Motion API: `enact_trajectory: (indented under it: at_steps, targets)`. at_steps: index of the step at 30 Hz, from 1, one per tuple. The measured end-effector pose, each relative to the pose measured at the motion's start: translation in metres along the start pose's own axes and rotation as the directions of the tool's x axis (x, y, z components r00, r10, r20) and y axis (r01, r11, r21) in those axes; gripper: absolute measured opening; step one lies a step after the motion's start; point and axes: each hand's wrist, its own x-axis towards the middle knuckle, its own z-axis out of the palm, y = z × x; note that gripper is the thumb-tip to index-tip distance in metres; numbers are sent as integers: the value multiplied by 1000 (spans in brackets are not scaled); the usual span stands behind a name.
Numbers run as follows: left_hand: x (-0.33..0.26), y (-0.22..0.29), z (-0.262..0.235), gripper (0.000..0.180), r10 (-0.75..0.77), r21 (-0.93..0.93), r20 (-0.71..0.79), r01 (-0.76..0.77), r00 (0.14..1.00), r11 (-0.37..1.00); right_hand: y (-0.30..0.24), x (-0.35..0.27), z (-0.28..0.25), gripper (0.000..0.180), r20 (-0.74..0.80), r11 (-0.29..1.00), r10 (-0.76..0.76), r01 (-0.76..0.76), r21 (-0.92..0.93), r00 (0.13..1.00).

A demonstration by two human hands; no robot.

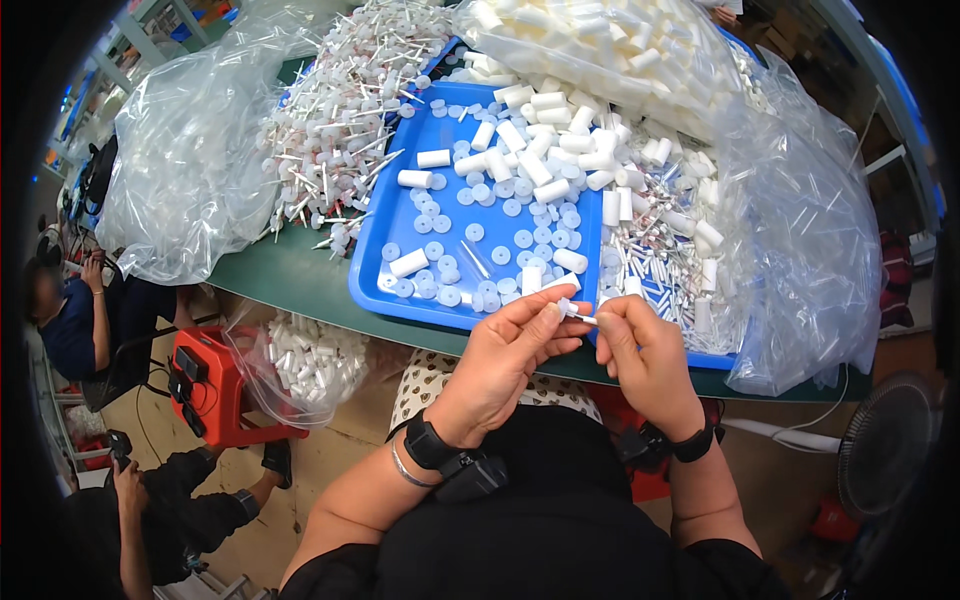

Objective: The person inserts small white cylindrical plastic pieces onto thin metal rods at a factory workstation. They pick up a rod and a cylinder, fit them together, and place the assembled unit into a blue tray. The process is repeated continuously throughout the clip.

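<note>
In front of me, at the near edge of the blue tray, my left hand is closed, pinching a small whitish, translucent disc-like piece between thumb and fingers. From the right, my right hand grips a thin white stick that meets this piece. Exactly how the two fit together is too small to tell. Translucent discs with centre holes and white foam-like cylinders lie scattered in the tray. A clear thin tube lies among them.
Thin sticks with discs are heaped at the back left. A bag of white cylinders lies behind the tray, and small rods fill the right side. Crumpled clear bags flank both sides. A red stool and other people are at left.
</note>
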Motion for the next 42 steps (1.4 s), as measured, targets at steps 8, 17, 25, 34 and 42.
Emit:
enact_trajectory:
  at_steps: [8, 17, 25, 34, 42]
  targets:
    - [-6, 10, -4, 32, 106, 181, -32, -99, 994, 979, -1, 3, 7, 20, 119, 999, 38, -39, 10, 992]
    - [50, 192, -83, 32, 656, 141, -99, -642, 748, 754, 2, 0, -38, 29, -108, 979, -140, 122, -164, 984]
    - [35, 161, -57, 56, 568, 353, -214, -479, 795, 804, 17, -1, -78, 21, -308, 965, -65, -18, -262, 949]
    - [49, 64, -37, 28, 359, 917, 396, -387, 845, -102, 38, 46, -83, 16, -50, 697, -325, 204, -687, 944]
    - [88, 43, -53, 25, 320, 885, 459, -397, 829, -242, 84, 73, -101, 22, -59, 478, -183, 36, -877, 981]
